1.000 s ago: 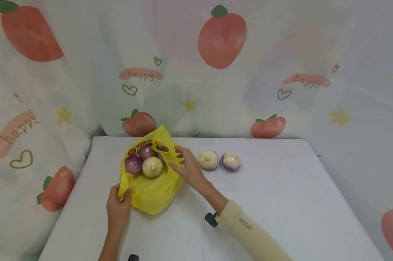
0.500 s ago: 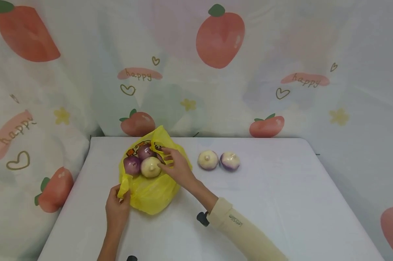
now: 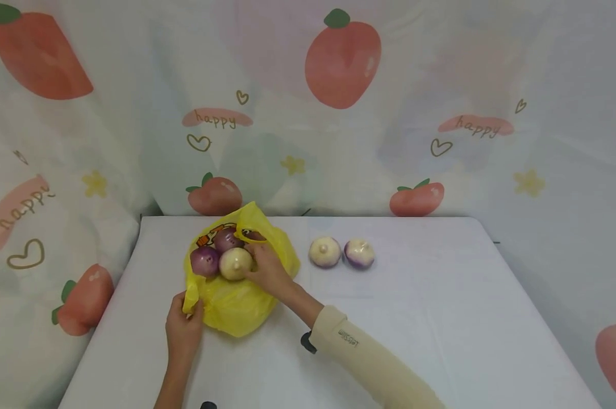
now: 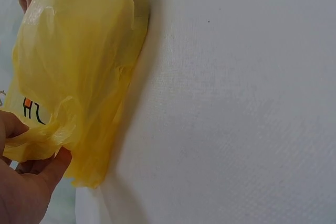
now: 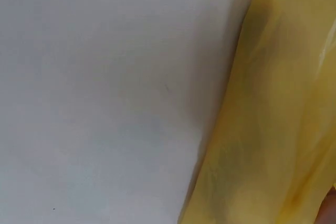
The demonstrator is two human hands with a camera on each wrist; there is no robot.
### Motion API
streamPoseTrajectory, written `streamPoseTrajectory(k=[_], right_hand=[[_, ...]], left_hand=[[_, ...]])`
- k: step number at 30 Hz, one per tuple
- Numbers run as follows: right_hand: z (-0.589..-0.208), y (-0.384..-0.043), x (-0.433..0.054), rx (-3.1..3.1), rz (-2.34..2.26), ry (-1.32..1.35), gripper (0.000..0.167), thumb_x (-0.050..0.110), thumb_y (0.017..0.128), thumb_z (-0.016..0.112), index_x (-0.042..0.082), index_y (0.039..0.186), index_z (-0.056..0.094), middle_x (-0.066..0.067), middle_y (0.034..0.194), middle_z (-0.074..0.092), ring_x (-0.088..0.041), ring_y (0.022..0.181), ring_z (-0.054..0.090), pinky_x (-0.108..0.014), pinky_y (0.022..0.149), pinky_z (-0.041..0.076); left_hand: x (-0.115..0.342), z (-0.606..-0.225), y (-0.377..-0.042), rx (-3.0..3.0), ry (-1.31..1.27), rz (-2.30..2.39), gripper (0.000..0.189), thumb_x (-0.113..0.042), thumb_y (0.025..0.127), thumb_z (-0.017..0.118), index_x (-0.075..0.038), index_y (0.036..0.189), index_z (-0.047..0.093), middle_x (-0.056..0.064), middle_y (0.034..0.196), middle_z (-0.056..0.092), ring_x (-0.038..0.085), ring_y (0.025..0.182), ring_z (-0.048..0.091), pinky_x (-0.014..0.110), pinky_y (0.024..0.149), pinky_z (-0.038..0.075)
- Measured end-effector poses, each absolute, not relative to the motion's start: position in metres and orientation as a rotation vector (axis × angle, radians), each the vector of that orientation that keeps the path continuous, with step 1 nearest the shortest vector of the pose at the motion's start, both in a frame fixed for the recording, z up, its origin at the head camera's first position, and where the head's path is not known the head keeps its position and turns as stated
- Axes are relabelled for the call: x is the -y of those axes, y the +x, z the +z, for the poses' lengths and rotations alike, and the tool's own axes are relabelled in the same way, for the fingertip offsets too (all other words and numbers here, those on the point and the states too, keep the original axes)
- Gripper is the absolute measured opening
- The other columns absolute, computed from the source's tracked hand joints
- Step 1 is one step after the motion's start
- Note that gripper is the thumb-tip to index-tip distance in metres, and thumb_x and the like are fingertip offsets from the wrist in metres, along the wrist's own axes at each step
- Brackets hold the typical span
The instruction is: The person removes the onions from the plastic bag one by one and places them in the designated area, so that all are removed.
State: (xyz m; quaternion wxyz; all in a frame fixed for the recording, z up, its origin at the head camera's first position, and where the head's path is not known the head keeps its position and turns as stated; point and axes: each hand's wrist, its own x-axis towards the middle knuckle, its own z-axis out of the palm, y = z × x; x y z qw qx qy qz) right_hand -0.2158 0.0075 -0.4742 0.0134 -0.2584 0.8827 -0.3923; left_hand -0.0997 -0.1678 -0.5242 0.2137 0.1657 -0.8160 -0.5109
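A yellow plastic bag (image 3: pixel 238 315) lies open on the white table (image 3: pixel 441 318), with its mouth turned toward the head camera. Inside, two purple balls (image 3: pixel 204 261) show beside a pale one (image 3: pixel 236 264) with a small nub; they look like glossy onions or turnips. My left hand (image 3: pixel 184 329) pinches the bag's rim at the lower left, between thumb and fingers. At the bag's mouth my right hand (image 3: pixel 269 271) grips the pale round vegetable from its right side, thumb below and fingers above. A bag flap partly covers those fingers. In the right wrist view yellow plastic (image 5: pixel 278 103) hides most of the hand.
Two similar white-and-purple round vegetables, one (image 3: pixel 324 252) beside the other (image 3: pixel 359 253), sit right of the bag. A patterned curtain (image 3: pixel 338 153) hangs behind the table's back edge. Dark wrist-camera parts (image 3: pixel 308 342) show under the right sleeve.
My right hand has moved left from the bag's right rim into its mouth, and now closes on the pale round vegetable. The left hand keeps hold of the rim.
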Motion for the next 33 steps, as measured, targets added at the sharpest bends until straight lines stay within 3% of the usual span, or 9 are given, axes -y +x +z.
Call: streamPoseTrajectory(k=[5,15,22,33], right_hand=[[-0.478,-0.216,-0.001,-2.763,-1.111,-0.707,0.058,0.021,0.083,0.074,0.003,0.131,0.048,-0.014,0.127,0.047,-0.023,0.116,0.044,-0.031,0.098,0.037],[-0.489,-0.218,0.002,-2.804,-1.016,-0.721,0.065,0.022,0.079,0.077,0.001,0.132,0.046,-0.017,0.124,0.046,-0.024,0.112,0.047,-0.031,0.096,0.039],[-0.491,-0.217,0.006,-2.783,-0.920,-0.694,0.072,0.028,0.079,0.078,0.002,0.135,0.042,-0.018,0.129,0.042,-0.027,0.119,0.041,-0.033,0.100,0.036],[-0.496,-0.225,0.013,-2.757,-0.879,-0.626,0.080,0.033,0.082,0.074,-0.001,0.141,0.032,-0.019,0.134,0.042,-0.025,0.122,0.043,-0.033,0.101,0.036]], left_hand=[[0.167,-0.524,-0.100,2.267,0.470,-1.410,0.025,-0.004,0.091,0.059,0.005,0.113,0.053,0.017,0.106,0.060,0.020,0.090,0.052,0.005,0.070,0.036],[0.167,-0.522,-0.098,2.286,0.476,-1.384,0.025,-0.004,0.091,0.059,0.006,0.113,0.052,0.019,0.105,0.060,0.022,0.089,0.051,0.005,0.070,0.035],[0.165,-0.522,-0.098,2.283,0.470,-1.359,0.024,-0.003,0.089,0.060,0.006,0.111,0.054,0.018,0.102,0.061,0.020,0.085,0.050,0.007,0.069,0.036],[0.164,-0.522,-0.099,2.281,0.457,-1.338,0.022,-0.004,0.090,0.060,0.006,0.109,0.055,0.018,0.099,0.061,0.021,0.085,0.051,0.008,0.069,0.036]])
